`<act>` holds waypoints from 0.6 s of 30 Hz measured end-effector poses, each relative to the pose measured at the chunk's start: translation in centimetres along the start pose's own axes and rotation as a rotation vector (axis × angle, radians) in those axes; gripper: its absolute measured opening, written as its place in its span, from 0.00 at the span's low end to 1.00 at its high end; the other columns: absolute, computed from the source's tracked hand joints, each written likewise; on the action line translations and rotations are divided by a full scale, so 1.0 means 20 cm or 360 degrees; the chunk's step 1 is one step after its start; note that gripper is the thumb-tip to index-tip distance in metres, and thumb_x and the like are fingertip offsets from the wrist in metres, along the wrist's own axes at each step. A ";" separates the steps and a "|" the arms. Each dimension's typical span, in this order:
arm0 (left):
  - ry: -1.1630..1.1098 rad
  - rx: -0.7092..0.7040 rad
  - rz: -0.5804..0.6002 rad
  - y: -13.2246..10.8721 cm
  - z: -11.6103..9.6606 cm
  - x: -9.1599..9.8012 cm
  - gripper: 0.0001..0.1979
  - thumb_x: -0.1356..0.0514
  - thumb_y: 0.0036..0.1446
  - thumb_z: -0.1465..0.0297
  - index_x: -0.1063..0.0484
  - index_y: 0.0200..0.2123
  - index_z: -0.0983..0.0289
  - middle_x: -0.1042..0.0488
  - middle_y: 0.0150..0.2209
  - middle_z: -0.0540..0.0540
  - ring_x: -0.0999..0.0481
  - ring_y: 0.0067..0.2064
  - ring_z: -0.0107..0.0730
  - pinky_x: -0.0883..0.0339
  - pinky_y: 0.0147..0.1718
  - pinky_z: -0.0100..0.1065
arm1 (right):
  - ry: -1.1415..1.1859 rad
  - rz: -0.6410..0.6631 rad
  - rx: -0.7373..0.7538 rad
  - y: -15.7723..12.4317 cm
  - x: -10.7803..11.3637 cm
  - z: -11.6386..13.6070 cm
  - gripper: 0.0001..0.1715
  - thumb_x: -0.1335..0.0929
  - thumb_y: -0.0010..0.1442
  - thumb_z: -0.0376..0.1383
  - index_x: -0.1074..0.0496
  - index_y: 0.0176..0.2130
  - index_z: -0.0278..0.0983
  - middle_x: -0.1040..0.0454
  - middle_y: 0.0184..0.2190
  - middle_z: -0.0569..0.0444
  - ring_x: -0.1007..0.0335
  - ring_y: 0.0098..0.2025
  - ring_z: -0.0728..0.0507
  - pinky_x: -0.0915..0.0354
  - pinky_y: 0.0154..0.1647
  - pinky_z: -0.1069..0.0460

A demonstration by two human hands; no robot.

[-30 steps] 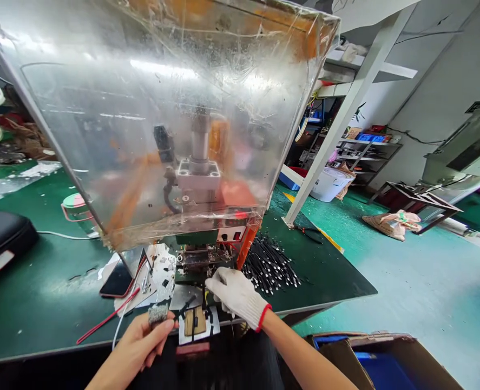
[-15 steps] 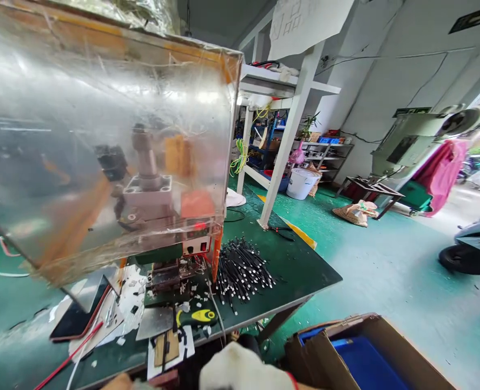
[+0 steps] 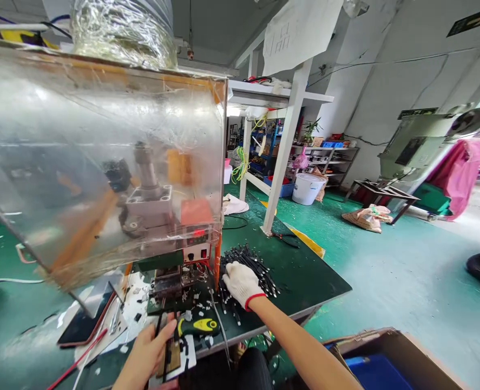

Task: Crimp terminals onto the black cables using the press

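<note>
My right hand (image 3: 242, 281), in a white knitted glove with a red cuff, is closed over the near left part of a pile of short black cables (image 3: 260, 265) with pale ends. Its fingertips are hidden among them. Bare, my left hand (image 3: 152, 344) is at the bench front with thumb and fingers drawn together; what lies between them is too small to make out. Just beyond it is the small metal fixture (image 3: 169, 284) of the press. A yellow and black tool handle (image 3: 201, 326) lies right of my left fingers, and a brown board (image 3: 173, 360) sits below them.
A cloudy plastic guard (image 3: 102, 162) hangs around the press (image 3: 148, 200). At left lie a phone (image 3: 87, 322) and a red stick (image 3: 79, 357). A white shelf post (image 3: 286, 151) stands on the bench. Low at right is a cardboard box (image 3: 402, 346) with a blue tray inside.
My gloved right hand has moved from the bottom edge up and forward onto the cable pile. My left hand has come up beside the tool handle. The camera view has shifted slightly.
</note>
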State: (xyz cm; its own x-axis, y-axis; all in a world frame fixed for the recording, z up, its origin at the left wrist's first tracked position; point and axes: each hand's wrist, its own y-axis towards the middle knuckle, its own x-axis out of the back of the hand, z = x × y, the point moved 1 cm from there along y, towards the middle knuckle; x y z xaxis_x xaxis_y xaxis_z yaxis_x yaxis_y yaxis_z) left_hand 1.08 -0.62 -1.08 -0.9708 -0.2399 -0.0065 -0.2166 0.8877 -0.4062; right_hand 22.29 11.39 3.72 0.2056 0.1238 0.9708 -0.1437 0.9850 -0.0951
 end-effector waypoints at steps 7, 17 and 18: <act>-0.0043 0.0022 0.0140 0.02 -0.07 0.05 0.29 0.32 0.28 0.43 0.38 0.19 0.60 0.54 0.08 0.34 0.61 0.14 0.15 0.68 0.15 0.25 | 0.0488 -0.0033 -0.0132 -0.01 0.09 -0.09 0.14 0.42 0.60 0.36 0.31 0.36 0.36 0.24 0.31 0.49 0.28 0.31 0.47 0.40 0.30 0.54; -0.0350 0.0011 0.0174 -0.11 -0.02 0.18 0.26 0.33 0.36 0.47 0.38 0.18 0.61 0.53 0.11 0.36 0.61 0.16 0.15 0.66 0.16 0.25 | 0.1820 0.0706 -0.0136 -0.36 -0.16 0.28 0.12 0.37 0.53 0.44 0.35 0.29 0.37 0.37 0.12 0.62 0.45 0.11 0.53 0.46 0.12 0.59; -0.0403 -0.0001 0.0141 -0.12 -0.02 0.20 0.26 0.33 0.37 0.46 0.37 0.18 0.61 0.51 0.11 0.37 0.61 0.16 0.15 0.66 0.16 0.24 | 0.1829 0.0741 -0.0150 -0.34 -0.20 0.34 0.12 0.37 0.53 0.43 0.36 0.29 0.37 0.38 0.11 0.63 0.45 0.10 0.53 0.47 0.11 0.59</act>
State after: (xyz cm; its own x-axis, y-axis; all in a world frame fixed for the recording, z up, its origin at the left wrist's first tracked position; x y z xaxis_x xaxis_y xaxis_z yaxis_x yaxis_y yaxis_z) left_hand -2.34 -3.50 0.27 -0.9291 -0.2519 -0.2706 -0.1321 0.9098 -0.3935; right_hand 15.78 3.27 1.92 0.8886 0.4499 0.0895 -0.3699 0.8181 -0.4403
